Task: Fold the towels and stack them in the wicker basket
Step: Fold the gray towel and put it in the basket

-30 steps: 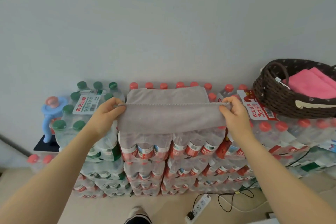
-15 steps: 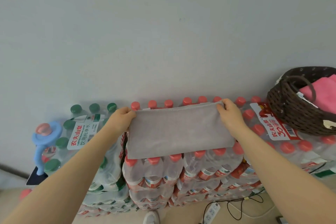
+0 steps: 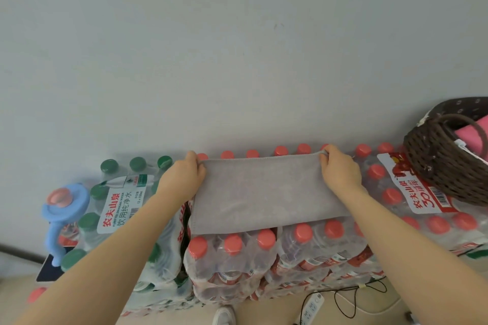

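The curled fingers of the left hand (image 3: 182,179) and right hand (image 3: 340,170) pinch the far corners of the grey towel (image 3: 266,192), now folded flat on the red-capped bottle packs (image 3: 264,253), with the wicker basket (image 3: 446,163) at three o'clock.

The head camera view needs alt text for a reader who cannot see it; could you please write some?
Two bare hands, the left hand and the right hand, pinch the far corners of a grey towel folded flat on shrink-wrapped packs of red-capped water bottles against a pale wall. At right, a dark wicker basket holds a pink towel.
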`<state>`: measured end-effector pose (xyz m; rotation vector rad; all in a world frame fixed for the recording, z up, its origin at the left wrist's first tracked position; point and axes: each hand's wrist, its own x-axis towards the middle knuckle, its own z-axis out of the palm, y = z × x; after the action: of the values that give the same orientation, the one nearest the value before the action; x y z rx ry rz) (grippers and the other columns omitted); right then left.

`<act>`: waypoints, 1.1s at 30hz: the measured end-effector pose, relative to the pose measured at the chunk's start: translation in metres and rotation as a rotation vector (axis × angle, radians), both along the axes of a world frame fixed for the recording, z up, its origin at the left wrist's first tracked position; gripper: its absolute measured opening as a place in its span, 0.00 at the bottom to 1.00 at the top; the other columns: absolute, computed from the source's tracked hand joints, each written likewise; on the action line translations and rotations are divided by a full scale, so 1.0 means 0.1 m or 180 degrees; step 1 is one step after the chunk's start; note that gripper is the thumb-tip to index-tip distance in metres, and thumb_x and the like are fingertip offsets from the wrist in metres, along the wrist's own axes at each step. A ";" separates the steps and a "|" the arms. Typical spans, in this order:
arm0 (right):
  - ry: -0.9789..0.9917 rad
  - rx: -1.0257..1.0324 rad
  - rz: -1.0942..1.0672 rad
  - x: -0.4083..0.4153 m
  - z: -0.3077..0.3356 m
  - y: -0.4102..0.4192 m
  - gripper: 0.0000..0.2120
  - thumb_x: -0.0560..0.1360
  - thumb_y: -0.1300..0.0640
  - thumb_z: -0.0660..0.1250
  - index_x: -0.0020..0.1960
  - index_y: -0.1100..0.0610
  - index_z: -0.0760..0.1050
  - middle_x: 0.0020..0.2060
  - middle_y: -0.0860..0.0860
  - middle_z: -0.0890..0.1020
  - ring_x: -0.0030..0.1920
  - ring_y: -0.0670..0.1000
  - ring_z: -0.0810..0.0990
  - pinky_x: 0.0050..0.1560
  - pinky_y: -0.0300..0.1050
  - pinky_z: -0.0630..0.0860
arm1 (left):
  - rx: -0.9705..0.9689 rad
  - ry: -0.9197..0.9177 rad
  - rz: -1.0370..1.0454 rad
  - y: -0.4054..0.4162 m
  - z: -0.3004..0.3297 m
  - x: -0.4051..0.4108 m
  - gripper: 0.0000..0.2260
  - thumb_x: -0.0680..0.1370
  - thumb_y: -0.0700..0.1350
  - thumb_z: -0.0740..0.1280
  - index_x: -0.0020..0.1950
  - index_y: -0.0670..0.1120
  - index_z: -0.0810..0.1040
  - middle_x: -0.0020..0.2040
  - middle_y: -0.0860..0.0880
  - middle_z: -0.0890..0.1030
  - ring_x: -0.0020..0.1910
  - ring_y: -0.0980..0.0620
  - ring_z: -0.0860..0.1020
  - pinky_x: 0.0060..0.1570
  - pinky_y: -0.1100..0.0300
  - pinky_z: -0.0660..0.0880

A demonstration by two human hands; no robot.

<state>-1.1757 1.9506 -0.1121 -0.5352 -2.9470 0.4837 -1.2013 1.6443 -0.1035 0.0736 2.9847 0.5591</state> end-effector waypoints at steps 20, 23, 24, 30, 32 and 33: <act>0.0029 0.0313 0.1480 0.00 -0.03 -0.70 0.20 0.77 0.64 0.57 0.68 0.58 0.68 0.68 0.54 0.71 0.66 0.55 0.70 0.66 0.47 0.62 | -0.0456 0.0840 -0.1500 0.37 -0.15 -0.02 0.28 0.71 0.52 0.44 0.59 0.42 0.75 0.61 0.44 0.76 0.57 0.43 0.76 0.54 0.51 0.72; -0.0523 0.0269 0.1629 -0.04 -0.06 -0.51 0.23 0.81 0.51 0.49 0.75 0.54 0.55 0.75 0.49 0.57 0.75 0.50 0.55 0.73 0.45 0.47 | -0.0385 0.0217 -0.1425 0.24 -0.25 -0.04 0.43 0.66 0.66 0.33 0.75 0.46 0.57 0.76 0.51 0.58 0.74 0.51 0.58 0.71 0.57 0.53; -0.0680 0.0354 0.1612 -0.04 -0.07 -0.44 0.25 0.81 0.46 0.46 0.76 0.53 0.51 0.76 0.48 0.53 0.76 0.49 0.51 0.74 0.46 0.44 | -0.0428 0.0205 -0.1451 0.22 -0.27 -0.04 0.47 0.64 0.71 0.31 0.76 0.47 0.53 0.77 0.51 0.54 0.75 0.52 0.54 0.72 0.58 0.49; -0.1022 0.0255 0.0655 0.06 -0.12 0.01 0.27 0.80 0.44 0.42 0.76 0.51 0.43 0.77 0.48 0.46 0.76 0.48 0.44 0.74 0.51 0.39 | -0.0785 0.0062 -0.1476 0.18 -0.26 0.00 0.54 0.57 0.74 0.21 0.76 0.47 0.45 0.78 0.51 0.48 0.76 0.52 0.48 0.73 0.57 0.42; -0.0965 0.0126 0.0348 0.12 -0.13 0.07 0.26 0.81 0.46 0.43 0.76 0.53 0.44 0.77 0.49 0.46 0.76 0.50 0.46 0.74 0.52 0.42 | -0.0828 0.0023 -0.1408 0.22 -0.25 0.00 0.50 0.61 0.72 0.27 0.76 0.46 0.45 0.78 0.50 0.47 0.76 0.52 0.47 0.73 0.57 0.43; -0.0880 0.0143 0.0242 0.13 -0.12 0.06 0.27 0.81 0.46 0.44 0.76 0.55 0.48 0.77 0.51 0.49 0.76 0.51 0.48 0.74 0.53 0.45 | -0.0825 0.0009 -0.1316 0.26 -0.23 0.00 0.47 0.62 0.69 0.28 0.76 0.45 0.45 0.78 0.49 0.48 0.76 0.51 0.47 0.74 0.56 0.43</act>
<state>-1.1626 1.9569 -0.1238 -0.5253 -3.2428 0.3770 -1.2010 1.6706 -0.1265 0.6480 2.8874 0.1244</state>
